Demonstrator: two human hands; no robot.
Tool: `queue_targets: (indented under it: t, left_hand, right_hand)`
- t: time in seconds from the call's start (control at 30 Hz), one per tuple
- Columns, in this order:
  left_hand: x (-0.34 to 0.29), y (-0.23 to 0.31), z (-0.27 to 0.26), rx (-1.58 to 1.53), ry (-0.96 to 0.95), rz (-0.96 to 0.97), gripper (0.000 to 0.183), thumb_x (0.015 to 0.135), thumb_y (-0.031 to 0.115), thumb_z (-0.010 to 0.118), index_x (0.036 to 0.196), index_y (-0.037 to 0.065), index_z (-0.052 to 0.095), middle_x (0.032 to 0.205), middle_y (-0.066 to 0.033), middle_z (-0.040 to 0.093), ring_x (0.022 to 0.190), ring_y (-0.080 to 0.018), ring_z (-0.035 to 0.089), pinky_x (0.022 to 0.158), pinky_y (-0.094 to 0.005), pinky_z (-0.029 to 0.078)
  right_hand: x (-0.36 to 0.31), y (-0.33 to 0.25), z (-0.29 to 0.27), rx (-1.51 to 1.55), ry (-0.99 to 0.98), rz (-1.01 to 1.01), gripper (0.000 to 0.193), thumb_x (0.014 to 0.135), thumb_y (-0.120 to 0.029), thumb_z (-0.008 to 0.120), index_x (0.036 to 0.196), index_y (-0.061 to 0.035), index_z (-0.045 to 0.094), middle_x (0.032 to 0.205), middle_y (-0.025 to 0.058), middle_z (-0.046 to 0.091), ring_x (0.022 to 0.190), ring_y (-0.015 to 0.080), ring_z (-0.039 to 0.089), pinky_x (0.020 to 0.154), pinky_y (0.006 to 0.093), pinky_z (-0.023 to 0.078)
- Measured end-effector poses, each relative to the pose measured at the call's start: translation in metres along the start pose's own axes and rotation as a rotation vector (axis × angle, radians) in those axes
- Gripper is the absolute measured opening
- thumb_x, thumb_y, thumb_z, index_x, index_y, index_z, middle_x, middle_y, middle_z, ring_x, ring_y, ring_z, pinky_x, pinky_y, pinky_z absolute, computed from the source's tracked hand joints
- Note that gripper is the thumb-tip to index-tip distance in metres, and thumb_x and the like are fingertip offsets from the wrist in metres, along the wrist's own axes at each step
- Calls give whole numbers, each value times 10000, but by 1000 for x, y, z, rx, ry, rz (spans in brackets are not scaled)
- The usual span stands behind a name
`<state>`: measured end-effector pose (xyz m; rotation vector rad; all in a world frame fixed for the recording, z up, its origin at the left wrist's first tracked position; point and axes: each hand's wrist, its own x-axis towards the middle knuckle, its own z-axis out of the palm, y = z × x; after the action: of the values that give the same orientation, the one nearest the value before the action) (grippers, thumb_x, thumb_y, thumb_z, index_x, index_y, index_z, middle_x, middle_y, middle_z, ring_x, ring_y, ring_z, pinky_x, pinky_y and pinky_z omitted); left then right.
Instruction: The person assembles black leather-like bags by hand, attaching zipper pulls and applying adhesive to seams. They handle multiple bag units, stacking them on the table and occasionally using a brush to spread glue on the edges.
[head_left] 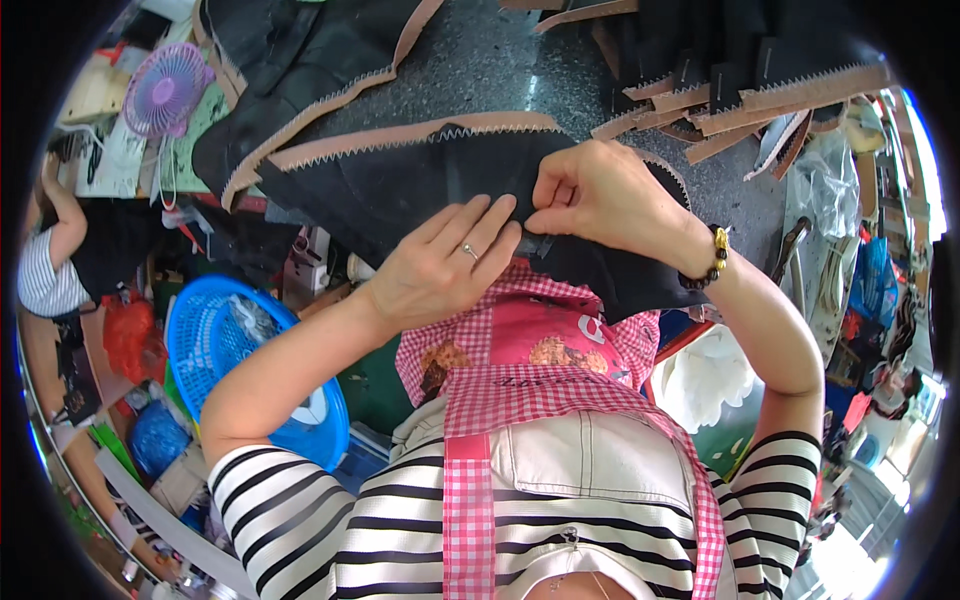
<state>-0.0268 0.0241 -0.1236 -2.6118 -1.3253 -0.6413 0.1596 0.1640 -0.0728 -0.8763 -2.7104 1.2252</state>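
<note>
A black sheet piece (390, 190), leather or fabric, hangs partly over the near edge of the dark speckled table (480, 70). Its far edge carries a tan strip (420, 132) with a zigzag border. My left hand (450, 250) lies flat on the piece, fingers stretched out, a ring on one of them. Beside those fingertips my right hand (600, 195) is closed in a pinch at the piece's near edge. What sits between the right fingertips is hidden.
More black pieces with tan zigzag edges lie at the back left (290, 60) and in a stack at the back right (770, 80). A purple fan (165, 90) stands at the left. Below it are a blue plastic basket (205, 335) and a red bag (132, 335).
</note>
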Motion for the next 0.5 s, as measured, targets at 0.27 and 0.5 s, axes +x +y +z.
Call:
queue_targets:
  t: [0.27,0.5]
  left_hand:
    - [-5,-4,0,-43,-12,21,384,784,103,608,1157,12,633,1155,-153,600,1043,-310,630,859,-396,539]
    - [-5,-5,3,-43,26,43,354,777,102,631,1112,-8,655,1132,-165,615,1017,-310,645,824,-381,555]
  right_hand:
    - [20,0,-3,266,-185,324,212,720,-161,785,671,14,674,614,63,671,539,111,646,527,240,508]
    - [20,1,0,239,-186,354,219,718,-153,792,668,19,666,615,69,669,540,112,645,517,243,507]
